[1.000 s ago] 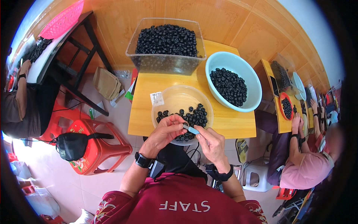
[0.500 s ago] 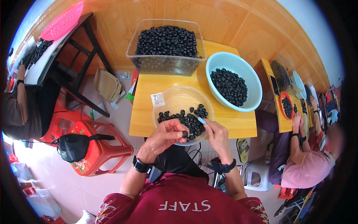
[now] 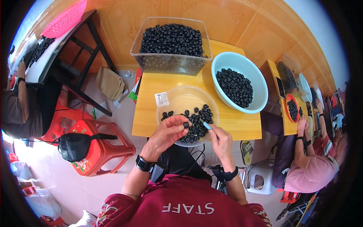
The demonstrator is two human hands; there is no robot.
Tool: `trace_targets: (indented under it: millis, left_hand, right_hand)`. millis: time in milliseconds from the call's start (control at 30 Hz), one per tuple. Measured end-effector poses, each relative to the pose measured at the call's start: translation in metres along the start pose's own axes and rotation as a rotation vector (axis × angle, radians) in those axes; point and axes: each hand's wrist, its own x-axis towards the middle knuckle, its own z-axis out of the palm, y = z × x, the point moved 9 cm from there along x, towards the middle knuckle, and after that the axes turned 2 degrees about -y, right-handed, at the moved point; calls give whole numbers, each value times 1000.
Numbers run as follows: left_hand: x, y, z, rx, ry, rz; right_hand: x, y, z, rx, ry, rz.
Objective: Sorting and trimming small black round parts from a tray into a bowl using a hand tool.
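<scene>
Between thumb and fingertips, my left hand [image 3: 165, 136] pinches a small black ring-like part [image 3: 186, 125]. My right hand [image 3: 221, 144] grips a slim tool with a light-blue handle [image 3: 207, 125]; its tip points toward the left hand and is too small to make out. Both hands are over the near side of a shallow clear round tub [image 3: 185, 97], where many similar black parts [image 3: 196, 130] lie loose. A pale-blue basin [image 3: 259, 81] with more of these parts stands to the right. Behind the tub, a clear rectangular bin [image 3: 172, 64] is heaped with them.
The yellow wooden table [image 3: 145, 113] ends close in front of me. At left are a red stool [image 3: 113, 147] with a black bag [image 3: 75, 147] and a dark-legged table [image 3: 81, 90] with a person. Another person [image 3: 310, 172] works at the right table [image 3: 278, 75].
The view has shifted slightly. My left hand has turned the black part a little and raised it. The blue-handled tool now slants downward from its tip, a bit lower in the right hand.
</scene>
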Motion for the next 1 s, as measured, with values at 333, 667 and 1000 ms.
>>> trace_targets:
  millis: [333, 667, 1000]
  left_hand:
    - [12, 14, -12, 245, 73, 84]
    - [81, 15, 18, 536, 144, -100]
    - [54, -9, 31, 141, 21, -95]
  right_hand:
    - [-13, 15, -11, 83, 58, 110]
    - [-46, 48, -9, 167, 111, 235]
    - [-24, 2, -43, 312, 183, 3]
